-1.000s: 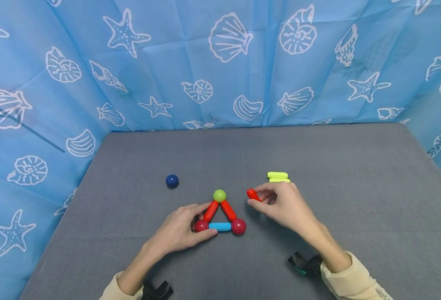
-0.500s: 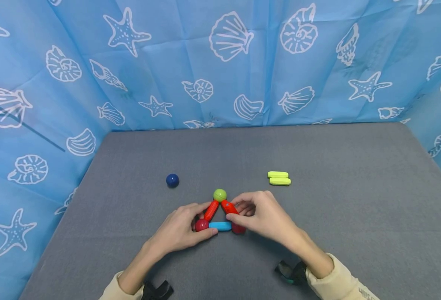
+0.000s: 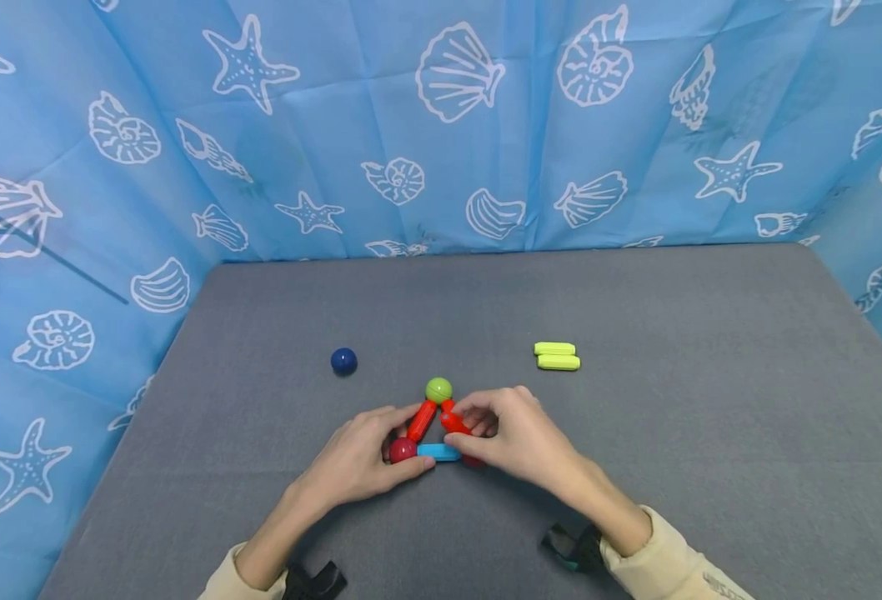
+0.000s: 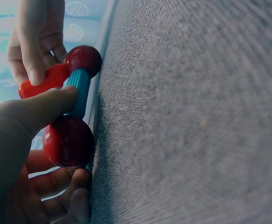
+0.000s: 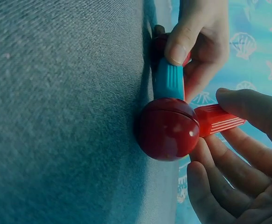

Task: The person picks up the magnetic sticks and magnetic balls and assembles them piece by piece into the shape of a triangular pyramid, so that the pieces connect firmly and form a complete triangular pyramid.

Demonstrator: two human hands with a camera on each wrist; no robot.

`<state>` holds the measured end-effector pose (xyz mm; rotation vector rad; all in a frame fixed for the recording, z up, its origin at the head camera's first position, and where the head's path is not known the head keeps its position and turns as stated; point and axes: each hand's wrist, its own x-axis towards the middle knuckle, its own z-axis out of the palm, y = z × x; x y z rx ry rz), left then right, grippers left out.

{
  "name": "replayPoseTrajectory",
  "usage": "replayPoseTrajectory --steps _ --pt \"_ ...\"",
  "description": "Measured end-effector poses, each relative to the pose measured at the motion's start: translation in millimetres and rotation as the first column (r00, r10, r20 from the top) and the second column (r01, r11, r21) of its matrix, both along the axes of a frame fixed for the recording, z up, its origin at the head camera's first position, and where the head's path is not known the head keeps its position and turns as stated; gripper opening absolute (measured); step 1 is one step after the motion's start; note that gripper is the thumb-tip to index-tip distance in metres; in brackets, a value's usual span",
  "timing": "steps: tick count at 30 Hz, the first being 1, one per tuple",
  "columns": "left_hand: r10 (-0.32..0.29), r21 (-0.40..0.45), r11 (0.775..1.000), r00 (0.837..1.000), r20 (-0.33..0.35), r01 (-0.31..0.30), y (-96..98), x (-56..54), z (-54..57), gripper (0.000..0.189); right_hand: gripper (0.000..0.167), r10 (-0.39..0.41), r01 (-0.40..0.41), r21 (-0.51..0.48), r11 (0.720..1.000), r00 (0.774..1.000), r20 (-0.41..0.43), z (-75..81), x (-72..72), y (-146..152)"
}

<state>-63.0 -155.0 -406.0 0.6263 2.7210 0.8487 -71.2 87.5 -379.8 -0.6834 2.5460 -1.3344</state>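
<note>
A flat triangle of magnetic rods and balls lies on the table: green ball point(image 3: 438, 390) at the top, left red ball point(image 3: 402, 450), right red ball point(image 5: 167, 130), blue rod point(image 3: 435, 452) and red side rods, the left one point(image 3: 422, 422) plainly visible. My left hand point(image 3: 362, 454) holds the left corner, thumb on the blue rod, fingers around the red ball. My right hand point(image 3: 519, 433) pinches another red rod point(image 5: 217, 122) between thumb and fingers. That rod stands up from the right red ball, its lower end touching it. My right hand partly covers this corner in the head view.
A dark blue ball point(image 3: 343, 362) lies beyond the triangle to the left. Two yellow-green rods point(image 3: 558, 357) lie side by side farther right. The grey table point(image 3: 674, 350) ends at a blue shell-print curtain point(image 3: 456, 150) behind and at both sides.
My right hand has moved left and slightly down with the red rod, from beside the triangle onto its right corner. The yellow-green rods have come fully into view. My left hand stays put.
</note>
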Motion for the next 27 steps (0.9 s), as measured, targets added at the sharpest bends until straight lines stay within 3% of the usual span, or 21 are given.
replayPoseTrajectory --steps 18,22,27 --pt "-0.017 0.042 0.999 1.000 0.019 0.017 -2.3 -1.5 0.0 0.063 0.025 0.009 -0.009 0.004 1.000 0.999 -0.030 -1.7 -2.1 1.3" --pt "-0.015 0.062 0.998 1.000 0.023 0.014 -5.0 -1.4 1.5 0.065 0.025 -0.087 0.093 0.055 0.994 0.991 -0.101 0.1 -9.5 16.0" --pt "-0.042 0.069 0.997 0.999 0.016 0.040 -8.8 -1.4 2.8 0.064 0.019 -0.242 0.291 0.166 0.942 0.934 -0.264 -2.4 -23.3 42.4"
